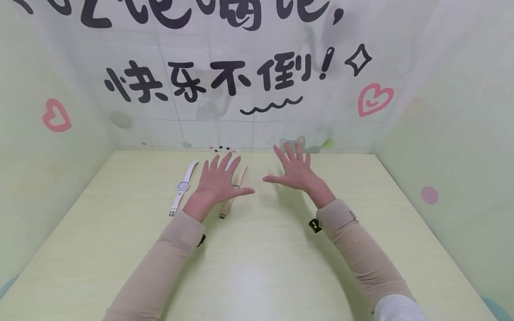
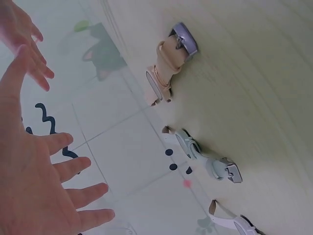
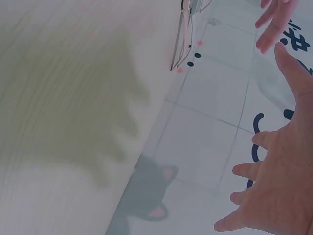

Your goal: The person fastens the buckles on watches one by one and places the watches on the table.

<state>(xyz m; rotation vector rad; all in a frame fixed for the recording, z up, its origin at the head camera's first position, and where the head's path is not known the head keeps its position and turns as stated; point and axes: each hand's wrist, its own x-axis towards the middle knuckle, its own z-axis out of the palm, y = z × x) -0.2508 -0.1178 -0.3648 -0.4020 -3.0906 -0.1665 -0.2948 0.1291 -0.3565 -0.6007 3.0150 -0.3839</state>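
Observation:
My left hand hovers above the table with its fingers spread and holds nothing. My right hand is also raised, to the right, fingers spread, with nothing in it. A white wristwatch lies just left of my left hand. Partly behind that hand's thumb lies a beige wristwatch, its buckle end towards me. The left wrist view shows a pale green wristwatch between the beige and white ones; in the head view my left hand mostly covers it.
The light wooden table meets a printed back wall with black lettering. Side walls stand left and right. A dark wrist device shows below my right cuff.

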